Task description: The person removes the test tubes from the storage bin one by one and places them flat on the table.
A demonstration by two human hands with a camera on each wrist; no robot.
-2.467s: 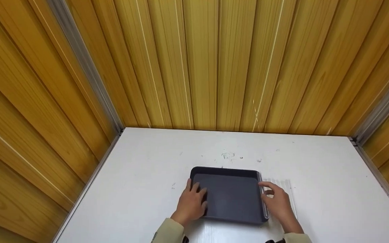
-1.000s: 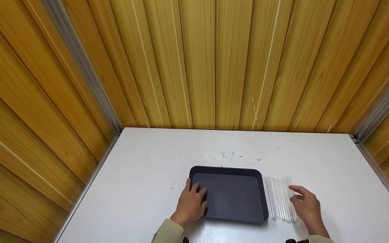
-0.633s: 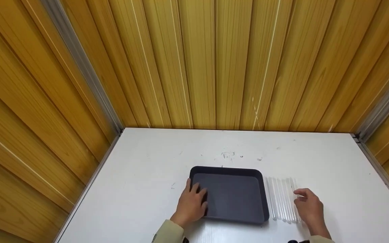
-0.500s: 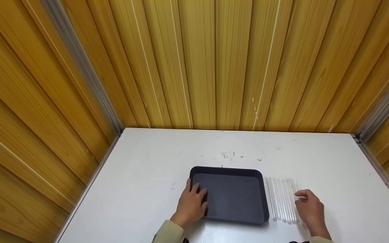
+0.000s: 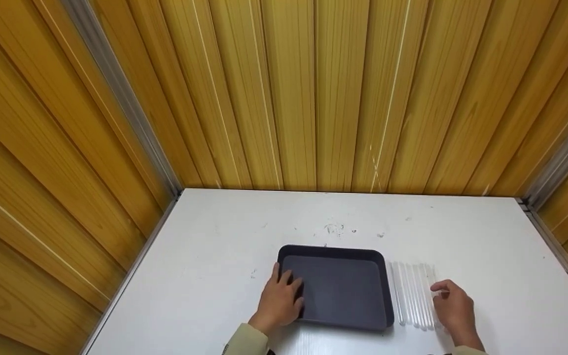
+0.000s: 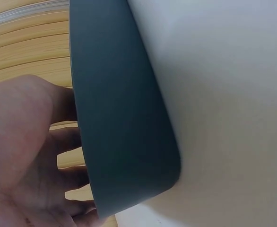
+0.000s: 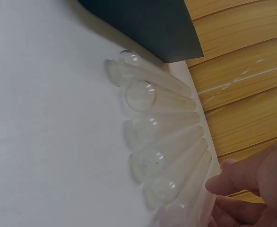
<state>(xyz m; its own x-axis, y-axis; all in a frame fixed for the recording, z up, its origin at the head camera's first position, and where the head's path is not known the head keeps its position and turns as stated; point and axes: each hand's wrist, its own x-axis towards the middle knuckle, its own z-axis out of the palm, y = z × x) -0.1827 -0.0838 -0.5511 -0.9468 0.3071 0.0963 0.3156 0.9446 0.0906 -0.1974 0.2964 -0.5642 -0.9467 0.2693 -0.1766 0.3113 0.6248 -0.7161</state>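
A dark grey rectangular tray (image 5: 338,291) lies on the white table. My left hand (image 5: 280,301) rests at its left rim with fingers spread. In the left wrist view those fingers pass over the rim behind the tray wall (image 6: 124,113). Clear test tubes (image 5: 409,296) with rounded ends lie side by side, just right of the tray. My right hand (image 5: 454,305) is at the row's right end, thumb and forefinger curled together at the outermost test tube. In the right wrist view its fingertips (image 7: 219,184) overlap this tube (image 7: 195,203), which is partly hidden.
The white table (image 5: 205,256) runs back to a wood-patterned wall (image 5: 289,98). Side panels with grey metal posts (image 5: 131,108) stand at left and right. Small dark marks (image 5: 334,228) dot the tabletop behind the tray.
My right hand has moved from the tray's right rim, with a test tube there, rightward to the row's outer end. The row now shows uncovered. My left hand and the tray have stayed put.
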